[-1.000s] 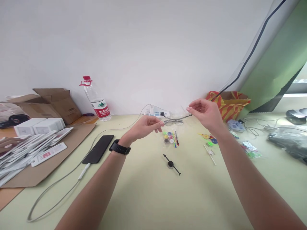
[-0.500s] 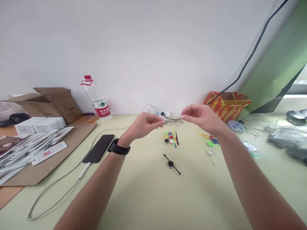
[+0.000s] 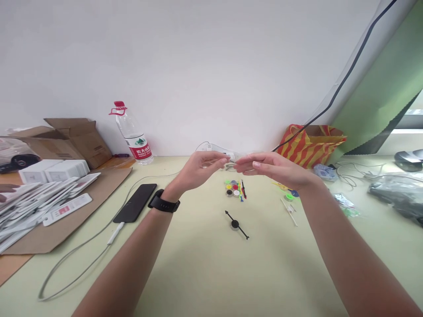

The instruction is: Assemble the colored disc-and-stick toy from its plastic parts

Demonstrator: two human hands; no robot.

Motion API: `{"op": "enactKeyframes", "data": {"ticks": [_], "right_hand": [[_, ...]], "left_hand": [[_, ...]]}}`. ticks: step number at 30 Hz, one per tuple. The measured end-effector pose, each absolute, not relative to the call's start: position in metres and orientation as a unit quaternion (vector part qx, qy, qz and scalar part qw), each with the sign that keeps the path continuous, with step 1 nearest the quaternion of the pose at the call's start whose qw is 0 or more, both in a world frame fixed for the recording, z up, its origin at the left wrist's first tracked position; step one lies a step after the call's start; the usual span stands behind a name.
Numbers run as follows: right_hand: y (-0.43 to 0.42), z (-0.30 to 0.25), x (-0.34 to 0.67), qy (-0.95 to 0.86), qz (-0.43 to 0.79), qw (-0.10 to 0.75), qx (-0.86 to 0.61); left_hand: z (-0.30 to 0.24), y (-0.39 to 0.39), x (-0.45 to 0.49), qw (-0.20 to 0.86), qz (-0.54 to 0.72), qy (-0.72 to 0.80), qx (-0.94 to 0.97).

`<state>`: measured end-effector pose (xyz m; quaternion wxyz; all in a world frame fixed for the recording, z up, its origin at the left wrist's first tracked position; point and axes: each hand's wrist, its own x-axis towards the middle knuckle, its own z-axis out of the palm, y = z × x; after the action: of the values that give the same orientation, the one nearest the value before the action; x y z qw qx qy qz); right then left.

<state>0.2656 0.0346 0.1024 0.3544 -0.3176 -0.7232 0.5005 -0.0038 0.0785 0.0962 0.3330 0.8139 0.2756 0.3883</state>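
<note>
My left hand, with a black watch on the wrist, is raised above the far part of the table, its thumb and fingertips pinched together. Whatever it may hold is too small or clear to make out. Facing it, my right hand has its fingers stretched out flat, their tips close to the left fingertips. Below both hands lies a black arrow spinner on a round base. Behind it sit several small coloured discs beside a few thin coloured arrows.
More coloured spinner parts and a white stick lie at right, near a striped bag. At left are a cabled phone, a water bottle, a cardboard box and white tags. Another person's hand shows there.
My right hand has moved left towards my left hand, and its pinched fingers have straightened. My left hand has risen slightly. The spinner lies where it was.
</note>
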Motion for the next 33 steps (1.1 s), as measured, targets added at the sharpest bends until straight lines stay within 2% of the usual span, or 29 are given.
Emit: {"op": "enactKeyframes", "data": {"ticks": [8, 11, 20, 23, 26, 29, 33], "right_hand": [[0.043, 0.089, 0.265, -0.753, 0.573, 0.273, -0.172], [0.045, 0.086, 0.265, -0.756, 0.585, 0.246, -0.160], [0.039, 0.090, 0.258, -0.745, 0.605, 0.237, -0.154], [0.038, 0.091, 0.257, -0.723, 0.611, 0.253, -0.200], [0.039, 0.089, 0.254, -0.681, 0.627, 0.296, -0.237], [0.042, 0.086, 0.250, -0.624, 0.655, 0.340, -0.256], [0.045, 0.086, 0.242, -0.566, 0.688, 0.375, -0.256]], "left_hand": [[0.108, 0.066, -0.001, 0.324, 0.362, 0.252, 0.837], [0.111, 0.063, 0.001, 0.313, 0.353, 0.252, 0.845], [0.112, 0.057, 0.004, 0.284, 0.340, 0.246, 0.862], [0.112, 0.058, 0.003, 0.210, 0.378, 0.266, 0.861], [0.108, 0.057, 0.004, 0.075, 0.419, 0.266, 0.865], [0.101, 0.055, 0.012, -0.020, 0.384, 0.236, 0.893], [0.086, 0.052, 0.024, -0.081, 0.312, 0.220, 0.921]]}}
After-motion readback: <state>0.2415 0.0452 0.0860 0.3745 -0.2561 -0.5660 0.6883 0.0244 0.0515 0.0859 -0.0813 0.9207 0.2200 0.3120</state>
